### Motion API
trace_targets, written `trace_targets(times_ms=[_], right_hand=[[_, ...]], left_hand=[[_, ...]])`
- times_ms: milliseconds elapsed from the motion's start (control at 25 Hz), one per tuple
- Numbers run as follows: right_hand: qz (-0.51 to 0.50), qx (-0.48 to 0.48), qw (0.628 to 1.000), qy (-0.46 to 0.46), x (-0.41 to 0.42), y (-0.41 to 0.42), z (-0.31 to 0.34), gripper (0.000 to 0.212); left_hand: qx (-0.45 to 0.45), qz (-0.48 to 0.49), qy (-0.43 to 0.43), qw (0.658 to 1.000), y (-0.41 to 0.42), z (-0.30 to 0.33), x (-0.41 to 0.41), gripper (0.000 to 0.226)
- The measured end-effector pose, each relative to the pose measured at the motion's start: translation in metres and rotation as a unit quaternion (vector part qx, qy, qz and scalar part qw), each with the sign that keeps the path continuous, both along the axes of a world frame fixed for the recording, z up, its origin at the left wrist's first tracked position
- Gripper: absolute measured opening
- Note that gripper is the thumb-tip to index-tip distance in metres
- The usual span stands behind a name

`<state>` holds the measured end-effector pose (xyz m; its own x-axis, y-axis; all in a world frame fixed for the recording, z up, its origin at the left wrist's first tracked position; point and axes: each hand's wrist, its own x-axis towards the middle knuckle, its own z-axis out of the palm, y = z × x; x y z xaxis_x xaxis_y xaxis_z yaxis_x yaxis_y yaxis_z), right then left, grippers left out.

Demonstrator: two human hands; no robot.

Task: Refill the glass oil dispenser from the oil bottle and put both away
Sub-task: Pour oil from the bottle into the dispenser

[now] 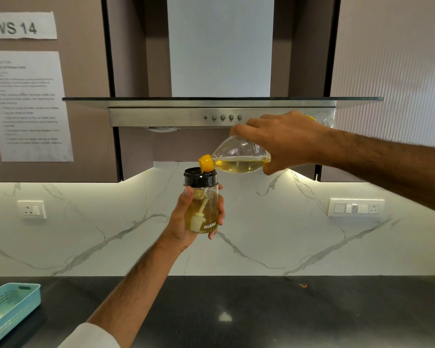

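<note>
left hand (186,219) grips the dispenser (203,204); right hand (279,139) grips the bottle (239,159), spout at twelve o'clock. tip slowly.

This is a kitchen set up as a marked work station. A stainless-steel chimney hood (221,114) with a row of round buttons (222,117) spans the wall just behind the right hand (284,140). A white marble-look backsplash (286,234) with lit under-cabinet edges runs behind both hands, a socket plate (31,209) far left of the left hand (186,222) and a switch panel (356,207) below the right forearm. A dark stone counter (261,310) lies beneath. Upper left hang a "WS 14" label (18,25) and a printed instruction sheet (29,106).
</note>
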<state>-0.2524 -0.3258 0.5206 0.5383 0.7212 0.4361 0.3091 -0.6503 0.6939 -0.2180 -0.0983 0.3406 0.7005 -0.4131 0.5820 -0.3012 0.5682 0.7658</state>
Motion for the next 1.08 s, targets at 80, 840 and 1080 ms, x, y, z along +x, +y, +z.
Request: trace_targets(times_ms=[80, 840, 1080], right_hand=[[0.001, -0.001, 1.000, -0.002, -0.0001, -0.0001, 0.0004, 0.105], [0.000, -0.001, 1.000, 0.005, -0.0012, 0.0029, 0.0009, 0.104], [-0.005, -0.007, 1.000, 0.000, -0.0004, 0.0008, 0.0006, 0.104]], left_hand=[[0.001, 0.002, -0.001, 1.000, -0.0001, 0.0003, -0.0003, 0.070], [-0.002, -0.005, -0.001, 1.000, 0.0017, 0.0011, 0.0006, 0.069], [0.001, -0.003, 0.001, 1.000, 0.0014, -0.0006, 0.0014, 0.069]])
